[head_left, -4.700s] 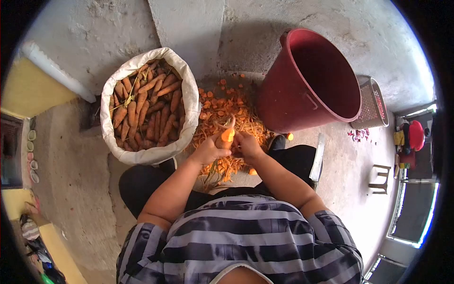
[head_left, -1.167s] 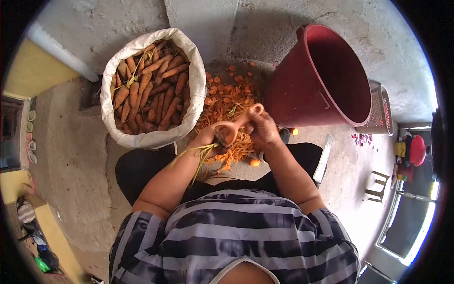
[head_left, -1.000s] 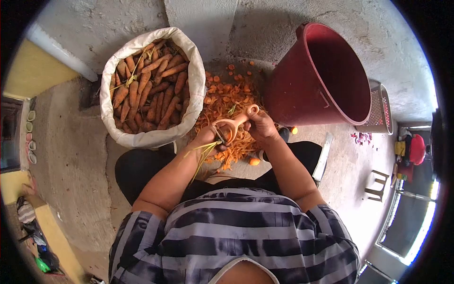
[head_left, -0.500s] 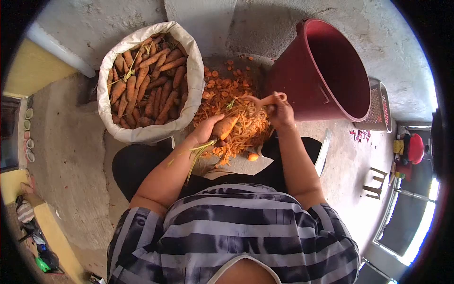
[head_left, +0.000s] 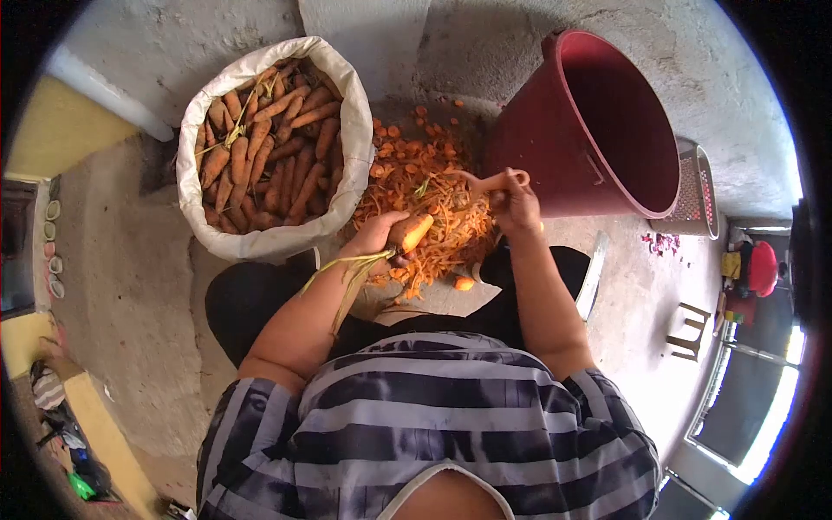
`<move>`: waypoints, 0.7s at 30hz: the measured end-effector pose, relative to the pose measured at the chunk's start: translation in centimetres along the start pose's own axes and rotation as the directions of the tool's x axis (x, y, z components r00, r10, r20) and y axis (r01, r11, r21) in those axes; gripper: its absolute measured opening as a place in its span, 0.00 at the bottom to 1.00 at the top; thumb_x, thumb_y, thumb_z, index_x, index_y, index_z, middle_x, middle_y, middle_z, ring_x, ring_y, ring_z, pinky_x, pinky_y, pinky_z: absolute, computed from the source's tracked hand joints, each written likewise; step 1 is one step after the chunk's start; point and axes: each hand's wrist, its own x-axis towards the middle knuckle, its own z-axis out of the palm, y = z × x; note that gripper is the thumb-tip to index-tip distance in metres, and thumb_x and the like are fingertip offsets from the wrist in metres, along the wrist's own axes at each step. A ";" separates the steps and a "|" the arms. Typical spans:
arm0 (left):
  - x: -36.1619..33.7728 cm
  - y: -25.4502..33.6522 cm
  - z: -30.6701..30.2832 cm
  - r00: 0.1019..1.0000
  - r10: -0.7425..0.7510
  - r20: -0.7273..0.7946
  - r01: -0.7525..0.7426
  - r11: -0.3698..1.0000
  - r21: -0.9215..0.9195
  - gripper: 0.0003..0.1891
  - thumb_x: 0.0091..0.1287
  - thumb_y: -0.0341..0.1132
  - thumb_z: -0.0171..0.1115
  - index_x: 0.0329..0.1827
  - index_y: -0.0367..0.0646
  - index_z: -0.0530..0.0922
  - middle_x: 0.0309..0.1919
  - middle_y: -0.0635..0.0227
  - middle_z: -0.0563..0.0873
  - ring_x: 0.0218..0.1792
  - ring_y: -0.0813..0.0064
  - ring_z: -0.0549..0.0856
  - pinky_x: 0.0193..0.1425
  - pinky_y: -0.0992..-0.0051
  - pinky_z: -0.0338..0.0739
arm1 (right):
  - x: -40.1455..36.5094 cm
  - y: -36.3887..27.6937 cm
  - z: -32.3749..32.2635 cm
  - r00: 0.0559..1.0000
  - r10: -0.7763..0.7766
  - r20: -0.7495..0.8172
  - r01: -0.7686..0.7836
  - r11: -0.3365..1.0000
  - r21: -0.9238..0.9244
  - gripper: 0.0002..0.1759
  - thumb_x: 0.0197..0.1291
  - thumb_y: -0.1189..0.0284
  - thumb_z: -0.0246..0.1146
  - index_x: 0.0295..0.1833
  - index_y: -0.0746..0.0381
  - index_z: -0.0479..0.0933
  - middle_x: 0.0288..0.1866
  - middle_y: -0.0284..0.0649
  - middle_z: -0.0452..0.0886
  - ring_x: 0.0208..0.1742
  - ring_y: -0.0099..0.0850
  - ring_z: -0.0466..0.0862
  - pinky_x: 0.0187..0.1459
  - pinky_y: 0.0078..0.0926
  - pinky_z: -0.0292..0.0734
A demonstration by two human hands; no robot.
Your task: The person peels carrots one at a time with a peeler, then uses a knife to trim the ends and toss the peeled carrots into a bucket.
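My left hand [head_left: 381,238] is closed around a partly peeled carrot [head_left: 411,231]. Bright orange shows on one side of it, brown skin on the other, and its green stalks trail back over my wrist. In my right hand [head_left: 517,206] is a pale orange peeler [head_left: 490,184], held by its looped handle with its head pointing left, apart from the carrot. Beneath both hands a heap of carrot peelings [head_left: 442,260] covers the floor, with cut carrot ends toward the wall.
A white sack [head_left: 360,165] full of unpeeled carrots stands at the left. On the right is a tall dark red bucket [head_left: 537,139], with a perforated basket [head_left: 698,195] behind it. A small stool or chair [head_left: 689,332] stands farther right.
The carrot has turned slightly in my left hand, so its stalks lie differently and a wider peeled strip shows. My right hand and the peeler have barely moved.
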 end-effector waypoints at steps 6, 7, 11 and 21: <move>0.6 -0.4 -0.6 0.986 0.151 0.068 -0.158 0.982 0.105 0.17 0.67 0.45 0.41 0.38 0.40 0.72 0.22 0.66 0.78 0.17 0.76 0.78 0.13 0.82 0.69 | -4.7 2.2 7.0 0.891 0.226 0.394 -0.232 0.972 -0.032 0.07 0.60 0.69 0.57 0.39 0.59 0.67 0.31 0.36 0.72 0.22 0.22 0.71 0.22 0.18 0.69; 0.8 -0.5 -1.0 0.987 0.152 0.060 -0.158 0.981 0.111 0.16 0.66 0.45 0.41 0.37 0.41 0.72 0.22 0.67 0.78 0.16 0.77 0.78 0.13 0.82 0.69 | -4.4 2.1 6.9 0.901 0.246 0.357 -0.232 0.969 -0.082 0.07 0.60 0.70 0.57 0.39 0.59 0.67 0.30 0.36 0.72 0.23 0.22 0.71 0.23 0.18 0.69; 0.3 -0.3 -0.6 0.998 0.055 0.009 -0.055 0.998 0.037 0.17 0.66 0.46 0.46 0.42 0.40 0.71 0.24 0.64 0.76 0.19 0.76 0.75 0.14 0.82 0.67 | 1.0 2.1 -0.3 0.998 0.032 0.048 -0.024 0.984 -0.175 0.06 0.59 0.72 0.57 0.39 0.60 0.67 0.29 0.35 0.72 0.24 0.22 0.72 0.24 0.18 0.71; 0.7 -0.7 -1.0 0.997 0.072 0.011 -0.073 0.997 0.019 0.21 0.61 0.55 0.51 0.38 0.44 0.74 0.22 0.67 0.78 0.17 0.75 0.76 0.13 0.82 0.64 | -5.0 0.4 7.0 0.941 0.180 0.286 -0.179 0.983 -0.029 0.07 0.61 0.69 0.56 0.39 0.61 0.68 0.28 0.36 0.73 0.23 0.23 0.73 0.23 0.16 0.70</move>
